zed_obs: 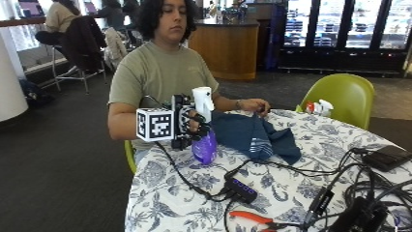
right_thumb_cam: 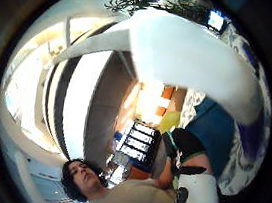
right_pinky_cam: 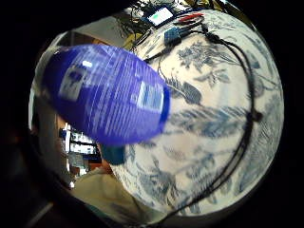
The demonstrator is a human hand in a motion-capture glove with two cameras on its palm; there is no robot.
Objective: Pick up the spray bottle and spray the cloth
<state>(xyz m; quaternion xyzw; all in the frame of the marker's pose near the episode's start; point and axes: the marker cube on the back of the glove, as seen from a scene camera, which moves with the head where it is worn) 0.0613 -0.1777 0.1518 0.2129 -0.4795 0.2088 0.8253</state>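
In the outside view my gloved right hand grips a spray bottle with a purple body and a white trigger head, holding it upright just above the table near its left edge. The dark blue cloth lies crumpled on the table right beside the bottle, and the person's bare left hand rests on its far end. The purple bottle body fills much of the little finger side palm view. Its white head crosses the thumb side palm view, with the cloth behind it.
The round table has a blue floral tablecloth. On it lie a black hub with cables, orange-handled pliers near the front edge, and black devices at the right. A green chair stands behind, with small bottles by the table's far side.
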